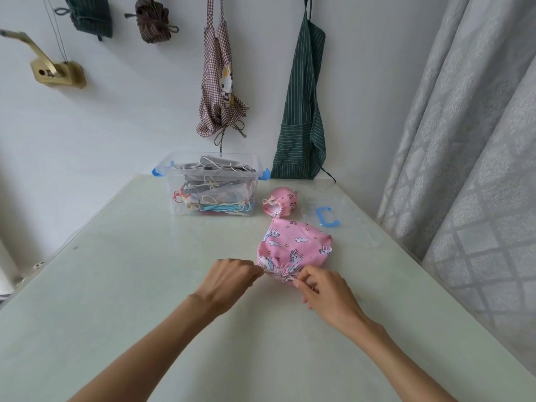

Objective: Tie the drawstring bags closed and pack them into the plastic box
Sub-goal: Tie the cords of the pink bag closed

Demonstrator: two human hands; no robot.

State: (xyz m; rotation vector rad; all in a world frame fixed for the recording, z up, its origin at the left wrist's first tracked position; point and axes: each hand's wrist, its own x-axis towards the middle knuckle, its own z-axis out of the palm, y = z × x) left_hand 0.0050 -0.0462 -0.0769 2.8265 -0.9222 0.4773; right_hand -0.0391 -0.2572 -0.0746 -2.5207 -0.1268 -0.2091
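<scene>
A pink drawstring bag (295, 245) with a cloud and unicorn print lies on the pale green table (145, 285), its gathered mouth facing me. My left hand (232, 281) pinches the drawstring at the left of the gathered mouth. My right hand (324, 288) pinches the string at the right of it. A smaller pink bag (280, 202), cinched shut, lies beyond. The clear plastic box (210, 184) with blue latches stands at the back, holding several tied bags.
The box's clear lid (327, 216) with a blue handle lies flat at the right of the small bag. Two aprons (301, 111) hang on the wall behind. A grey curtain (464, 140) runs along the table's right edge.
</scene>
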